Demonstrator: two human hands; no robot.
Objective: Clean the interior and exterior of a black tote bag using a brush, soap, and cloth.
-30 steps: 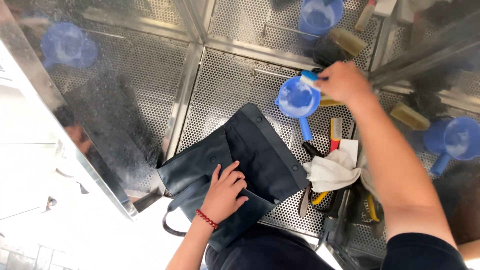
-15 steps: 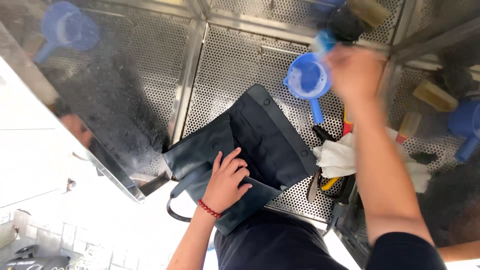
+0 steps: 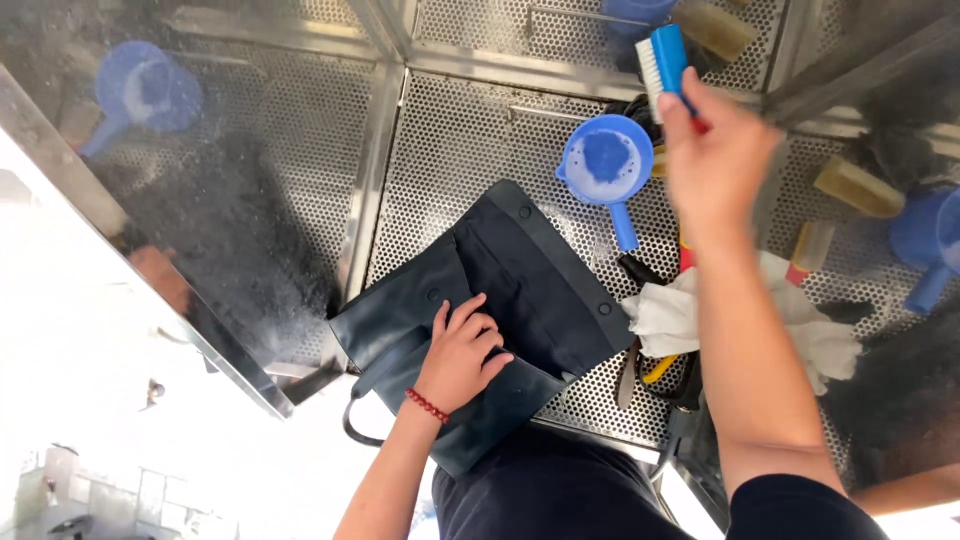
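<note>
Item: dark navy bag (image 3: 500,310), lying flat with its snap flap opened out, at the centre of a perforated steel work surface (image 3: 470,140).

Left hand (image 3: 460,360): pressing down on the bag's lower half, fingers spread and unclenched, gripping nothing; a red bead bracelet (image 3: 427,405) is sitting on the wrist.

Right hand (image 3: 715,165): hovering at two o'clock from the bag, fingers clenching the handle of a blue scrub brush (image 3: 662,60) with white bristles.

Blue scoop cup (image 3: 605,165): resting at one o'clock from the bag, just beside the right hand.

White cloth (image 3: 680,315): lying crumpled at three o'clock, partly covering yellow-handled tools (image 3: 655,370).
</note>
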